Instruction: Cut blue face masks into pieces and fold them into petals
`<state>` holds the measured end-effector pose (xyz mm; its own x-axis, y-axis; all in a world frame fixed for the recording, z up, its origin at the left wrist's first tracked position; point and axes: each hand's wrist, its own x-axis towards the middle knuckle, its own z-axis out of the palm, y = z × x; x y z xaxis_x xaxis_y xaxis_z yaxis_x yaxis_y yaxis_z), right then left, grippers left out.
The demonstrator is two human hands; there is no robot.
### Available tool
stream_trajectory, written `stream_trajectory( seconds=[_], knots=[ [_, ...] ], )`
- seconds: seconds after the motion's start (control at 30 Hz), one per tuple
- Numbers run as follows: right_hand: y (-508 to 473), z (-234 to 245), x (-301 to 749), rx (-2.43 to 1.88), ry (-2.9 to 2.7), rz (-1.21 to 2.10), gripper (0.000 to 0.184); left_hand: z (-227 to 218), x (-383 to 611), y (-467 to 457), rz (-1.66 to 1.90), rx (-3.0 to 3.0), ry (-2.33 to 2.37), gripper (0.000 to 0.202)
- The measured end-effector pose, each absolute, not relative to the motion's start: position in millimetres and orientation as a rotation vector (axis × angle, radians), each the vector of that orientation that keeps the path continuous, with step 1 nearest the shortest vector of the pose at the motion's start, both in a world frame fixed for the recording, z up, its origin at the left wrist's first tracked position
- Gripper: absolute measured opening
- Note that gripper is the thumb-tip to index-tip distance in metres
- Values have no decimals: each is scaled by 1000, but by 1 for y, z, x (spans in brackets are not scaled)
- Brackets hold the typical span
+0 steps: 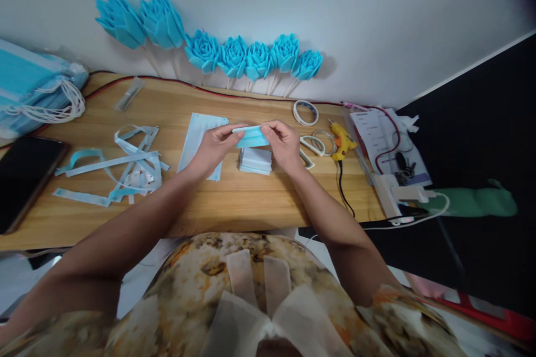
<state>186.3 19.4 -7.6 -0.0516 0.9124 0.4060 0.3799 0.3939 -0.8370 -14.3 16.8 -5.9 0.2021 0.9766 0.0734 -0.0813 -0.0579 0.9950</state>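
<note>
Hand, left: thumb and fingertips pinched on one end of the held piece, the wrist reaching in low.
Hand, right: pinched likewise on the other end; the two hands were apart, with the piece spanning between them.
Held piece: bright blue, pleated like mask cloth, stretched between both thumbs, probably so that the strip stayed flat and even.
Stack: pale pieces piled neatly between the wrists, just nearer the body than the held piece, likely there for short reach; contact between the two could not be told.
Flat mask: spread on the table, partly under the left hand.
Scissors handles: just beside the right hand, blades hidden.
Tape roll: beyond the right hand, lying on its side.
Glue gun: yellow, farther right, nozzle facing the wall, perhaps to keep the tip away from the arms.
Cut strips: a loose tangle left of the left hand, seemingly pushed aside as scrap.
Phone and mask pile: well left, past the strips.
Blue flowers: seven on sticks, beyond both hands, leaning on the wall, presumably to spare the petals.
</note>
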Motion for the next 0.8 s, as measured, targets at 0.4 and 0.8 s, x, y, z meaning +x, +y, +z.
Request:
stream_trajectory(
  seconds=[0.4, 0.8],
  knots=[
    [16, -4, 179, -965, -2038, 192, 28, -2, -18, 19, 1245, 1970, 1115, 10],
    [16, -2, 182, -1101, -1898, 737, 60, -10, -15, 24, 1281, 1143, 904, 21]
  ],
)
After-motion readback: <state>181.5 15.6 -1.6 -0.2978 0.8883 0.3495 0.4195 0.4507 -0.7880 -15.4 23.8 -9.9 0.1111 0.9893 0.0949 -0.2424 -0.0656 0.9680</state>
